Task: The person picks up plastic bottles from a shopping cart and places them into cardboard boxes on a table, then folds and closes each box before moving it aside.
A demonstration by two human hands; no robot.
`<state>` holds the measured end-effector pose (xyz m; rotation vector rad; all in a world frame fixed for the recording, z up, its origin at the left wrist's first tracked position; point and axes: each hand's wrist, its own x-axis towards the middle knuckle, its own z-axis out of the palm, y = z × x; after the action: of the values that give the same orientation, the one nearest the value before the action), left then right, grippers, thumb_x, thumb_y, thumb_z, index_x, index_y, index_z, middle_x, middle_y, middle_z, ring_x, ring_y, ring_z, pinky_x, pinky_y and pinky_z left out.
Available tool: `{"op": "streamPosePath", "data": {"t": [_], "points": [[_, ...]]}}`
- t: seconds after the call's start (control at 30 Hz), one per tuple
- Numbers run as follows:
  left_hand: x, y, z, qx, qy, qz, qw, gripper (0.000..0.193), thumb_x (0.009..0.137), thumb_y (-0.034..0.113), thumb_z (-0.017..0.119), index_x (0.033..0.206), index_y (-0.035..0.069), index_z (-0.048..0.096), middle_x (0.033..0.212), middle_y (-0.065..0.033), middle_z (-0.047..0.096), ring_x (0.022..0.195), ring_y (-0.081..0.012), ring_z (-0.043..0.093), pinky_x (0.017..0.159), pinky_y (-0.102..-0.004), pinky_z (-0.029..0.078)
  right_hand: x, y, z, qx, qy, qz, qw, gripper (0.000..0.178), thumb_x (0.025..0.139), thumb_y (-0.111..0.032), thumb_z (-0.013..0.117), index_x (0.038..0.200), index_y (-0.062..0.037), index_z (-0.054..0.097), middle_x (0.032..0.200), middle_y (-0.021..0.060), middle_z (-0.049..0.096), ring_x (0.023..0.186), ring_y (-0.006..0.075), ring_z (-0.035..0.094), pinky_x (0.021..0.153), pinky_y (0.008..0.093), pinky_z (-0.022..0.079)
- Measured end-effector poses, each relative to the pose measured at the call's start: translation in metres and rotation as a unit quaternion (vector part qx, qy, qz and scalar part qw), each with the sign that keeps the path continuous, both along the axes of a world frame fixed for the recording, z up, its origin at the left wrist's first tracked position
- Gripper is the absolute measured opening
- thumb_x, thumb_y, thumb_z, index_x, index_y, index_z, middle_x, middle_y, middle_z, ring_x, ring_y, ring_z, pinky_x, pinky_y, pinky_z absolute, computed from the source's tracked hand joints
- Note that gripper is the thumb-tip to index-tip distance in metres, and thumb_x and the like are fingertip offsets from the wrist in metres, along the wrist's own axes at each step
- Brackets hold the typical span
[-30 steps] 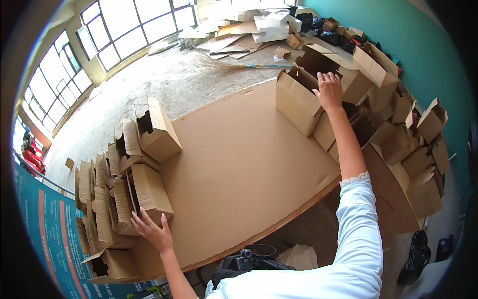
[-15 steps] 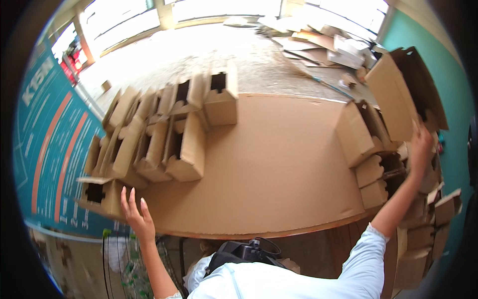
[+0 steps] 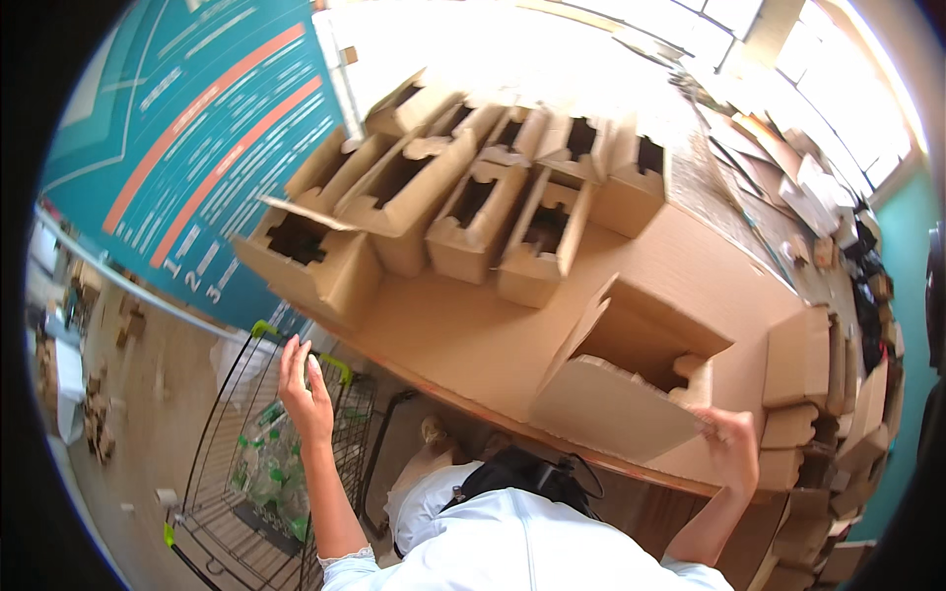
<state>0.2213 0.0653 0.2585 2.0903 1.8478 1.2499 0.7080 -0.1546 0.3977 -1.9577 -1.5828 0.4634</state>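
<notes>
My right hand (image 3: 734, 445) pinches the edge of an open cardboard box (image 3: 619, 409). This box is tilted, its open top facing up, over the near part of the cardboard-covered table (image 3: 473, 350). My left hand (image 3: 305, 394) is raised with its fingers stretched out and nothing in it. It is just off the table's near left edge, above a wire shopping cart (image 3: 212, 448). Closest to it on the table stands a cardboard box with a raised flap (image 3: 340, 281). Several narrow open boxes (image 3: 478, 241) stand in rows behind that one.
More cardboard boxes (image 3: 798, 360) are stacked at the right end. Green-capped plastic bottles (image 3: 271, 483) lie in the cart. A teal printed banner (image 3: 217, 187) stands at the left. Flattened cardboard (image 3: 754, 148) is piled on the floor at the far right.
My right hand has carried the box from the right-hand stack inward and down over the table. My view has turned left, and my left hand now appears beyond the table edge.
</notes>
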Motion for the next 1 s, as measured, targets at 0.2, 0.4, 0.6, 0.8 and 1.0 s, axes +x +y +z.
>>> {"op": "streamPosePath", "data": {"t": [0.2, 0.4, 0.6, 0.8, 1.0], "points": [[-0.127, -0.035, -0.040, -0.070, 0.001, 0.159, 0.985, 0.025, 0.098, 0.014, 0.053, 0.113, -0.002, 0.066, 0.124, -0.0166, 0.062, 0.109, -0.0331, 0.062, 0.091, -0.0418, 0.050, -0.074, 0.057, 0.005, -0.029, -0.011, 0.071, 0.997, 0.038, 0.067, 0.014, 0.059, 0.100, -0.0001, 0.071, 0.093, 0.0208, 0.071, 0.085, 0.0332, 0.072, 0.075, 0.0309, 0.054], [-0.246, -0.044, -0.147, -0.203, -0.005, 0.229, 0.952, 0.019, 0.091, 0.010, 0.060, 0.102, -0.002, 0.069, 0.098, -0.0176, 0.070, 0.088, -0.0332, 0.067, 0.078, -0.0418, 0.053, -0.112, 0.080, -0.012, -0.116, -0.071, 0.070, 0.988, 0.024, 0.082, 0.006, 0.062, 0.103, -0.0003, 0.071, 0.091, 0.0191, 0.071, 0.081, 0.0279, 0.067, 0.076, 0.0330, 0.050], [-0.266, -0.014, -0.266, -0.445, 0.094, 0.099, 0.885, 0.024, 0.083, 0.009, 0.064, 0.104, 0.000, 0.070, 0.096, -0.0208, 0.069, 0.090, -0.0360, 0.067, 0.079, -0.0426, 0.054, -0.081, 0.059, -0.031, -0.220, -0.099, 0.068, 0.968, 0.029, 0.086, 0.007, 0.063, 0.113, -0.0013, 0.066, 0.104, 0.0150, 0.065, 0.099, 0.0326, 0.059, 0.086, 0.0379, 0.048], [-0.232, 0.024, -0.338, -0.694, 0.234, 0.000, 0.681, 0.048, 0.080, 0.012, 0.071, 0.127, 0.008, 0.060, 0.135, -0.0195, 0.054, 0.120, -0.0326, 0.057, 0.092, -0.0473, 0.051, -0.127, 0.089, -0.023, -0.287, -0.236, 0.158, 0.915, 0.040, 0.065, -0.004, 0.072, 0.104, 0.0028, 0.069, 0.133, 0.0244, 0.053, 0.133, 0.0450, 0.039, 0.110, 0.0509, 0.033], [-0.238, 0.006, -0.379, -0.723, 0.262, 0.051, 0.637, 0.085, 0.075, 0.015, 0.079, 0.148, 0.015, 0.036, 0.151, -0.0130, 0.040, 0.137, -0.0312, 0.042, 0.110, -0.0515, 0.037, -0.125, 0.114, -0.012, -0.382, -0.333, 0.234, 0.830, 0.062, 0.059, -0.017, 0.077, 0.119, -0.0062, 0.066, 0.139, 0.0213, 0.047, 0.138, 0.0442, 0.032, 0.117, 0.0597, 0.019]]}}
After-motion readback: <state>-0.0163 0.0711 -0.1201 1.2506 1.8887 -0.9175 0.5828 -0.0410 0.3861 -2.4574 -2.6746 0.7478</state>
